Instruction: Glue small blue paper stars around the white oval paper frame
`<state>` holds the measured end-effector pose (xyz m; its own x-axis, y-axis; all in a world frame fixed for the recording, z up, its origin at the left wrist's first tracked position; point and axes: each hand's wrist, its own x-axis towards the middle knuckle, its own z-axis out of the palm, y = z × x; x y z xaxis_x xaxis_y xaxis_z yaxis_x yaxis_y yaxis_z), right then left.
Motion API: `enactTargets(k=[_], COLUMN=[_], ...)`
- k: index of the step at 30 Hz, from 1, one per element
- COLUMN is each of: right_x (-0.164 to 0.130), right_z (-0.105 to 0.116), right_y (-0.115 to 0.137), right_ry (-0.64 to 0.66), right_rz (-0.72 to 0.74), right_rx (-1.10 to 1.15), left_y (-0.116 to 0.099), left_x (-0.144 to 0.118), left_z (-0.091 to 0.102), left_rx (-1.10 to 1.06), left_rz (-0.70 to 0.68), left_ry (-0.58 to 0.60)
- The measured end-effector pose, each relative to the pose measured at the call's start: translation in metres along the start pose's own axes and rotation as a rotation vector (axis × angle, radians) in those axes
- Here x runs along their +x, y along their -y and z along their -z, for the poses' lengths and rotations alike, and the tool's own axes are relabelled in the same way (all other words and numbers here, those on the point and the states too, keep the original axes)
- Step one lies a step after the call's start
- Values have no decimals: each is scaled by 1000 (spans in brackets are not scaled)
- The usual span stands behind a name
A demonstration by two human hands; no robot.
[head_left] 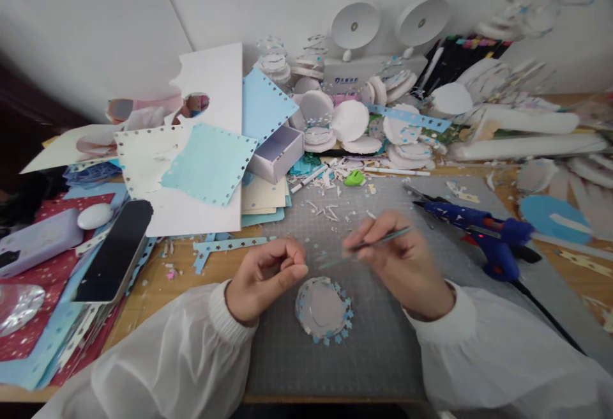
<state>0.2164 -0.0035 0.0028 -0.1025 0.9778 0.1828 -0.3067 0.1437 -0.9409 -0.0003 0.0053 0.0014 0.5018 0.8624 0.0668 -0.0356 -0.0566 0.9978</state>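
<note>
— Two hands, both mine, in white sleeves over the grey cutting mat [383, 342]. Nearest item?

— Item one: a round paper disc [322, 309] edged with small blue stars, lying flat on the mat between my wrists, touched by neither hand.

— Left hand [261, 278]?

— Fingers curled in, grip pressed together thumb to fingertips just above the disc's left edge. Whether anything sits in the pinch, I cannot tell; too small and blurred.

— Right hand [400, 262]?

— Grip pinching a thin green tool [383, 238], its tip slanting down-left toward the left hand and its other end sticking out up-right past the knuckles. The hand is blurred.

— Next row out?

— Item: blue glue gun [483, 230] on its side at the mat's right edge, black cord trailing toward me. Item: black phone [115, 250], face up, on stacked red and blue sheets at my left. Item: blue star-punched strips [230, 245] on the bare wood of the bench [191, 278]. Item: white paper scraps scattered over the mat's far half.

— Further?

— Item: light blue sheet with punched border [211, 163] atop white card. Item: small open lilac box [278, 154]. Item: green clip-like piece [354, 178] and a white pen [387, 170].

— Back row?

— Item: heaps of white paper discs [352, 119]; a white device with two round heads [378, 64] against the wall.
</note>
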Motion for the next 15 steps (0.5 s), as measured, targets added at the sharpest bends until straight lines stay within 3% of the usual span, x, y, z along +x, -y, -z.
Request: enactTargets(k=[2,4,9,15], right_x=[5,8,5,0], right_z=[8,15,13,8], right_y=[2,2,-4,-11], right_ry=[-201,-313,-159,-32], right_rz=[62,103,51,73], right_rx=[-9,-63,-410,-624], left_y=[3,7,11,6], left_x=[-1,-2,0,5], left_z=[2,3,2,2], left_rx=[-23,-52,27,110], left_rz=[3,19,-43,-191], left_ry=[-28,-62,-83,-178])
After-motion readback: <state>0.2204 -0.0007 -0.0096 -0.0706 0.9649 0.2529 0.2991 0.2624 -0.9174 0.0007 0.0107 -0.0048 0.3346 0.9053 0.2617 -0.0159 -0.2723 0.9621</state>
